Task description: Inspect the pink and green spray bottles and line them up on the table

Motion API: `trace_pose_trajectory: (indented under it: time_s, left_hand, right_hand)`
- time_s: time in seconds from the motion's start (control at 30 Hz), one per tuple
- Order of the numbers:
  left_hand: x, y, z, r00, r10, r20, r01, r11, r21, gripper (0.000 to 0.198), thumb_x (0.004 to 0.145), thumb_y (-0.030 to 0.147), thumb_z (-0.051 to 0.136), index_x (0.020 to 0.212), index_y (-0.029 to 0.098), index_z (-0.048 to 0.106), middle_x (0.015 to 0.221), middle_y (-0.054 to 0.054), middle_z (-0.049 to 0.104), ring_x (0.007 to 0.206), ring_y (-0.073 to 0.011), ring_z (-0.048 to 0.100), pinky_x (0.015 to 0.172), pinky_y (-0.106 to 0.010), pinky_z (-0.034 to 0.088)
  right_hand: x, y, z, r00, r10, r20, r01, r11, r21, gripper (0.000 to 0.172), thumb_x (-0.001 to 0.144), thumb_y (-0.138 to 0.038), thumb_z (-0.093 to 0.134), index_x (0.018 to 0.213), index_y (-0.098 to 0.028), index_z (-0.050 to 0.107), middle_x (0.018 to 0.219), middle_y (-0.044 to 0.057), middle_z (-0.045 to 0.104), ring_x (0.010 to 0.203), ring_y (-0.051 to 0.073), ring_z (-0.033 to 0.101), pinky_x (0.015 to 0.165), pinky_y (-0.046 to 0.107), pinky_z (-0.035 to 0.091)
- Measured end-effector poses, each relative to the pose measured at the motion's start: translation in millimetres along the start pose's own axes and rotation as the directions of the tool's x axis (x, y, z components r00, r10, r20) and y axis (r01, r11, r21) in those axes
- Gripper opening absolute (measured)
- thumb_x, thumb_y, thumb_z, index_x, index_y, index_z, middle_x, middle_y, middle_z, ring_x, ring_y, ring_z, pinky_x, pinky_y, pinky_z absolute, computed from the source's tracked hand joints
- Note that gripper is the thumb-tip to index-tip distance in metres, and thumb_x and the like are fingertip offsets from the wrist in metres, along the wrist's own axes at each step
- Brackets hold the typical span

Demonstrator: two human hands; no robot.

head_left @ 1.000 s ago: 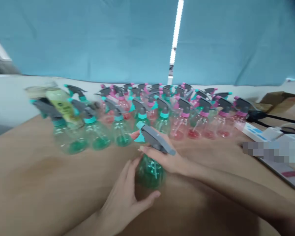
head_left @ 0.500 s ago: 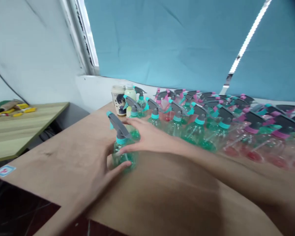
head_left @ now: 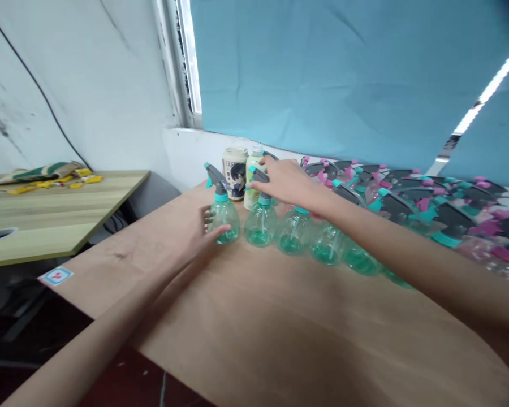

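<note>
Green-tinted spray bottles with grey and teal trigger heads stand in a row on the wooden table. My left hand [head_left: 201, 233] is closed around the leftmost spray bottle [head_left: 227, 217], thumb across its front, and the bottle is upright with a little green at the base. Over the neighbouring spray bottle [head_left: 261, 225] my right hand [head_left: 286, 178] reaches from the right. Its thumb and forefinger lie on either side of that bottle's trigger head. Behind these fingers shows part of another grey spray head [head_left: 270, 155]. My right forearm hides the tops of several bottles further along.
A printed paper cup [head_left: 234, 175] and a pale-yellow bottle [head_left: 251, 195] stand behind the row's left end. Several pink-collared spray bottles [head_left: 507, 254] crowd the right. A sticker [head_left: 57, 275] marks the table's left corner. A lower side table [head_left: 89, 209] carries yellow items [head_left: 87, 180].
The bottle formerly between both hands now stands at the row's left end, in my left hand alone. My right hand has moved to the neighbouring spray head. The view has turned left.
</note>
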State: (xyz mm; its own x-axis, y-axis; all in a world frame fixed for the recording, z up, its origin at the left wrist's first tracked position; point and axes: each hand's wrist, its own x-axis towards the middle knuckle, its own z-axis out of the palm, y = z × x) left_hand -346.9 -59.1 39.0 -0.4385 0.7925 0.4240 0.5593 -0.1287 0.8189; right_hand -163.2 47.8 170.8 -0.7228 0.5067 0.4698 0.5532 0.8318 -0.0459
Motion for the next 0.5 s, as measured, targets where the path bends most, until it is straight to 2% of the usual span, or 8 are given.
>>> trace_pose_trajectory:
  time_s: [0.2,0.37,0.5]
  left_hand:
    - [18.6,-7.5,5.7,0.997,0.027,0.069,-0.025,0.999,-0.024,0.032,0.094,0.026,0.061,0.123,0.017,0.054,0.122,-0.01,0.056,0.1,-0.0255,0.061,0.081,-0.044,0.052]
    - [20.3,-11.1,7.4,0.995,0.038,0.093,-0.036,0.999,-0.023,0.061,0.081,0.034,0.073,0.13,0.015,0.042,0.118,-0.012,0.058,0.108,-0.0286,0.057,0.082,-0.041,0.053]
    - [19.3,-11.3,5.2,0.993,0.038,0.109,-0.04,0.999,0.015,0.07,0.079,0.043,0.071,0.133,0.015,0.035,0.12,-0.014,0.058,0.111,-0.03,0.057,0.083,-0.041,0.053]
  right_hand:
    - [8.6,1.2,16.7,0.999,-0.02,0.049,0.019,1.0,0.024,0.047,0.089,-0.029,0.053,0.126,0.0,0.049,0.098,0.023,0.067,0.096,0.034,0.061,0.078,0.039,0.04]
    - [7.9,6.4,27.6,0.999,-0.026,0.041,0.021,0.994,0.103,0.045,0.091,-0.022,0.045,0.131,-0.001,0.042,0.095,0.021,0.067,0.088,0.03,0.062,0.069,0.034,0.039]
    - [7.0,6.1,31.6,0.999,-0.029,0.026,0.024,0.987,0.161,0.044,0.092,-0.023,0.042,0.13,-0.001,0.041,0.095,0.021,0.067,0.083,0.028,0.063,0.065,0.032,0.039]
